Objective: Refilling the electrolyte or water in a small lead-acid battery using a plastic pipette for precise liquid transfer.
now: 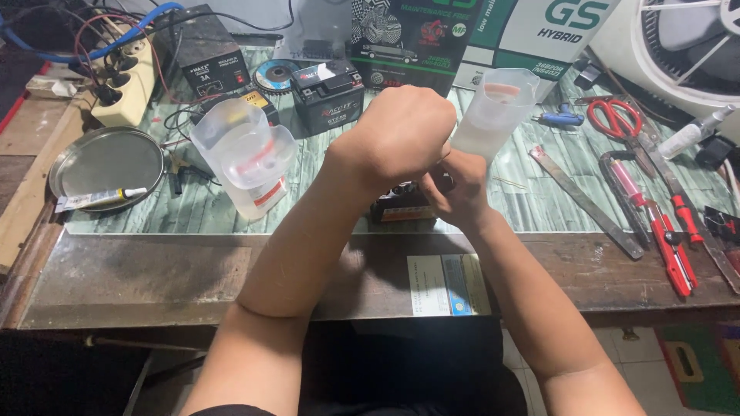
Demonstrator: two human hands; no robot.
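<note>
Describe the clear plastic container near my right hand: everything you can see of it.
The clear plastic container is a translucent, squarish tub of thin plastic, open end up and tilted a little. Its inside looks whitish with a faint reddish patch near the top. It is raised above the green patterned tabletop, right above the right hand, which seems to support its lower end. The left hand, fisted, hides its lower left corner.

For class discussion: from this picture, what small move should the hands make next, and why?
Probably keep the translucent plastic bottle steady: the right hand grips its lower end, the left hand is closed just beside it, and both sit above a small dark battery.
</note>
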